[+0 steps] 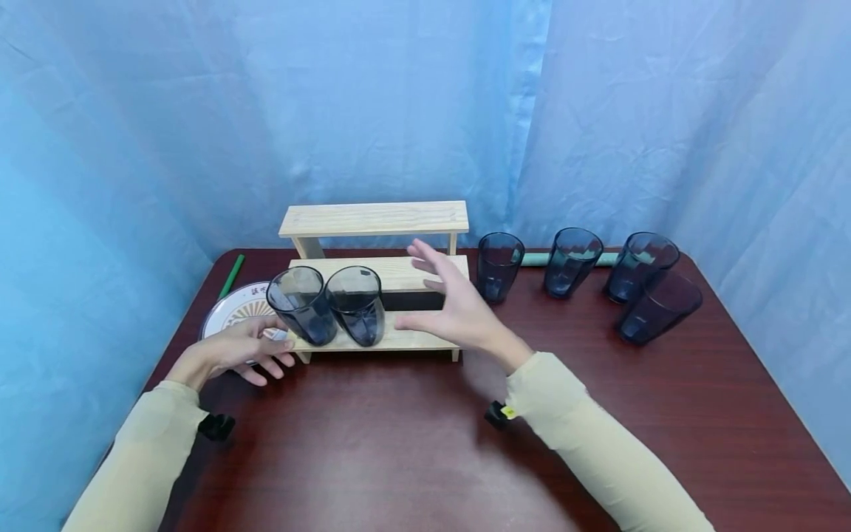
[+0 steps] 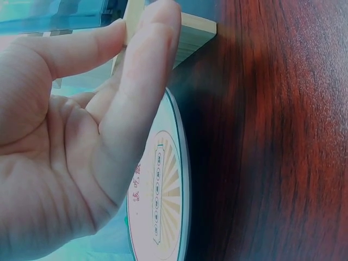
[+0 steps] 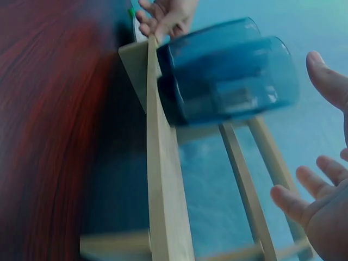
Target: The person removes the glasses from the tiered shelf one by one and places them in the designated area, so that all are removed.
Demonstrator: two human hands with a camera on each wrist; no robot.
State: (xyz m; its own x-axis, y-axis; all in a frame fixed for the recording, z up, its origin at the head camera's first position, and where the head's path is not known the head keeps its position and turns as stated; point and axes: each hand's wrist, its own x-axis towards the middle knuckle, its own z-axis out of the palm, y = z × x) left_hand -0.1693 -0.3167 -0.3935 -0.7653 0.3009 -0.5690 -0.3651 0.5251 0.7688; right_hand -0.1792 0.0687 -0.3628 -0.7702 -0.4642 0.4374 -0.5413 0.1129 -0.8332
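Two dark tinted glasses stand side by side on the lowest step of a pale wooden three-step rack [image 1: 375, 219]; one glass [image 1: 312, 321] is at its left end, the other glass [image 1: 362, 325] just right of it. Beside the rack's left end is my left hand [image 1: 241, 349], fingers loosely spread and holding nothing; in the left wrist view its thumb [image 2: 89, 51] reaches the wood, though contact is unclear. My right hand [image 1: 459, 307] hovers over the rack's right part, thumb and fingers spread apart around nothing. The right wrist view shows both glasses [image 3: 234, 81] upright on the step.
Several more tinted glasses [image 1: 565, 270] stand on the dark red table [image 1: 412, 443] to the right of the rack. Behind them lies a pale green roll [image 1: 535, 259]. A round printed plate [image 1: 219, 319] and a green stick [image 1: 230, 277] lie left. Blue curtains [image 1: 399, 96] surround the table.
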